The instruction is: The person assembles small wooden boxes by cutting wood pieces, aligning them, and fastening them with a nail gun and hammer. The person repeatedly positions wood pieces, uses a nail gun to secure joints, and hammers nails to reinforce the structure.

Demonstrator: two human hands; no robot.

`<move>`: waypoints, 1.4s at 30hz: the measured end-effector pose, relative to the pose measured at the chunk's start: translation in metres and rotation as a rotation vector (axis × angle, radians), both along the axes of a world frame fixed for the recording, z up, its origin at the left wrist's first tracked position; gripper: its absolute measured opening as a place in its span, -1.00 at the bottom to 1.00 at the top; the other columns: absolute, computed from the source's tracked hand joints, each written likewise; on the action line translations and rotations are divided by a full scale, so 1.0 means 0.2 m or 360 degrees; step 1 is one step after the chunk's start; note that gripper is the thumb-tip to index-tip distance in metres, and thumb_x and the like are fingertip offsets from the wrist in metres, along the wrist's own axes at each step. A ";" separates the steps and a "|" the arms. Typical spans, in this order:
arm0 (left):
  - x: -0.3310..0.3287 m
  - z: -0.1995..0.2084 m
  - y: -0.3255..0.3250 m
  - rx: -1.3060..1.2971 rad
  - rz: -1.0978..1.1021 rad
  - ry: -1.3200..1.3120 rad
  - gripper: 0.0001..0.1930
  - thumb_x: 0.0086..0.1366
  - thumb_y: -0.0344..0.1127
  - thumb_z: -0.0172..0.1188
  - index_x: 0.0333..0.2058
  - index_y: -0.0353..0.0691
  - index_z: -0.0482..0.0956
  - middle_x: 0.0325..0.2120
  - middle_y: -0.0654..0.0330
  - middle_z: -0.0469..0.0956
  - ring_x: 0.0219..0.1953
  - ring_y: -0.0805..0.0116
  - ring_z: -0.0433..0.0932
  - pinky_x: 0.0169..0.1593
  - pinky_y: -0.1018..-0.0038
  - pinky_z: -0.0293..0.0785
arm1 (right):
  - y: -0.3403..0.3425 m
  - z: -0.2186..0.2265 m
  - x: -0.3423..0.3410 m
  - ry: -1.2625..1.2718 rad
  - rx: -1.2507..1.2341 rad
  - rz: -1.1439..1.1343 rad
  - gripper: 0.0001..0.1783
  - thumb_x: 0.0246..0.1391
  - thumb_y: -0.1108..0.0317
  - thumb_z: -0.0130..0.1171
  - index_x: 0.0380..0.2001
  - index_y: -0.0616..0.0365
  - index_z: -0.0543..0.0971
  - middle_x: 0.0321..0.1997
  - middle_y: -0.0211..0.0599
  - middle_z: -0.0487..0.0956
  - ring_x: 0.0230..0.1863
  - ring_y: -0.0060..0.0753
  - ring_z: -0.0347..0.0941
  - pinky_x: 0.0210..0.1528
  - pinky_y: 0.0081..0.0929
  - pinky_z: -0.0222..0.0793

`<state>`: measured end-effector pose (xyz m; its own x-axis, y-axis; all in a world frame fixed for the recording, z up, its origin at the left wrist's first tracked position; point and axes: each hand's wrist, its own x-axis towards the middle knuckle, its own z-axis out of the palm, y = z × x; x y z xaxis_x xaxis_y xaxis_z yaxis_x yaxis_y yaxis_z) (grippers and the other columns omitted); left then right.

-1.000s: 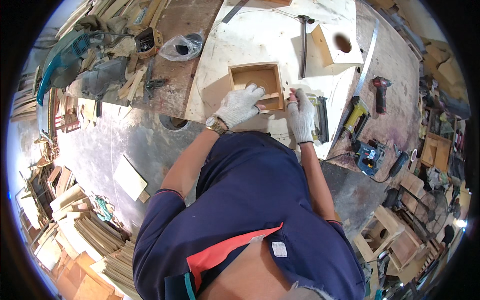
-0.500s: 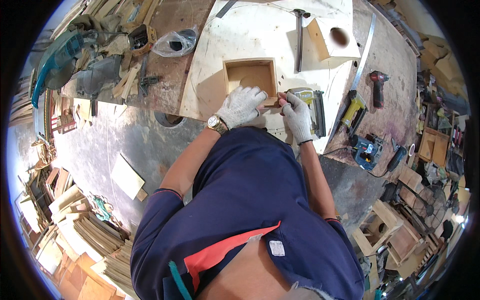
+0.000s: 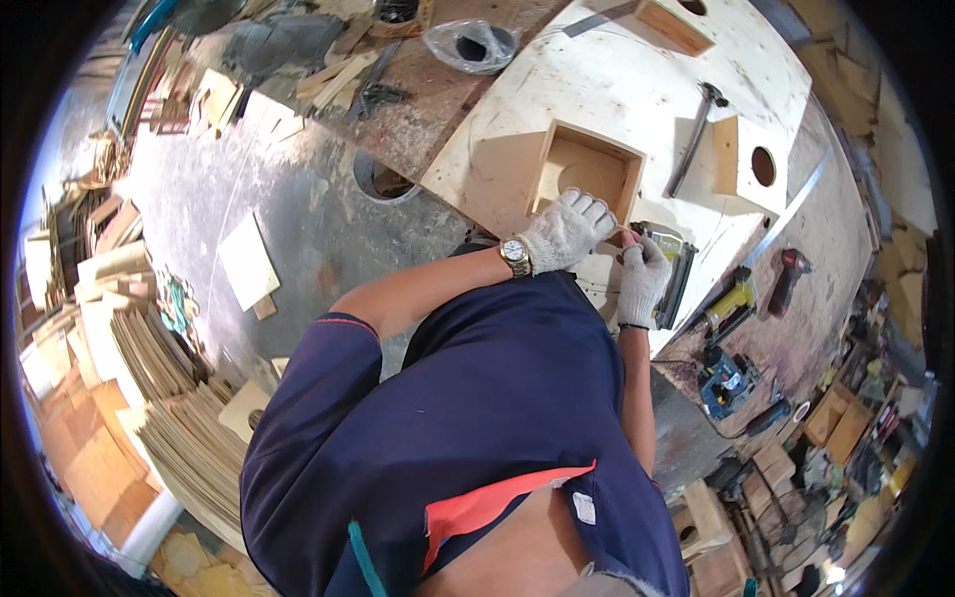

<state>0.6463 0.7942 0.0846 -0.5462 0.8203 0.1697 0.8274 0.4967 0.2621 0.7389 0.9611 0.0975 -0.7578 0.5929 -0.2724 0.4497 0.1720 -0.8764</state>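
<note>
An open, shallow wooden box [image 3: 637, 179] lies on the pale plywood board, with a faint circle on its inner bottom. My left hand [image 3: 569, 236], in a white knit glove with a watch at the wrist, is curled over the box's near wall. At the near right corner is my gloved right hand [image 3: 645, 283], its bare fingertips pinched together close to the left fingers. A thin bit of wood shows there; whether it belongs to the box I cannot tell. Right beside that hand, a yellow and black nail gun [image 3: 680, 271] rests on the board.
On the plywood [image 3: 477, 164] lie a hammer [image 3: 691, 144] and a box with a round hole [image 3: 736, 159]. To the right are a second nail gun [image 3: 734, 298], a red-black drill [image 3: 789, 282] and a blue jigsaw [image 3: 724, 383]. Stacked wood strips [image 3: 189, 438] stand at left.
My view has turned, so the board and tools appear shifted right and tilted. Both hands stay at the box's near edge, the fingers slightly rearranged.
</note>
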 end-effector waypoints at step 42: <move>-0.25 0.11 -0.02 0.0123 -0.0075 -0.1118 -0.66 0.61 -0.03 0.13 -0.15 -0.16 0.70 -0.40 -0.14 0.70 -0.25 -0.25 0.71 -0.15 -0.05 0.58 | 0.15 0.11 -0.02 0.0161 0.0481 0.0899 -0.72 0.28 0.26 0.49 -0.09 0.24 0.78 -0.48 -0.25 0.58 -0.40 -0.42 0.59 -0.29 -0.36 0.49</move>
<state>0.5961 0.7911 0.1072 -0.5118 0.8457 -0.1513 0.4697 0.4229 0.7749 0.7345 0.9901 0.1190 -0.9886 0.1350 -0.0667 0.1355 0.6037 -0.7857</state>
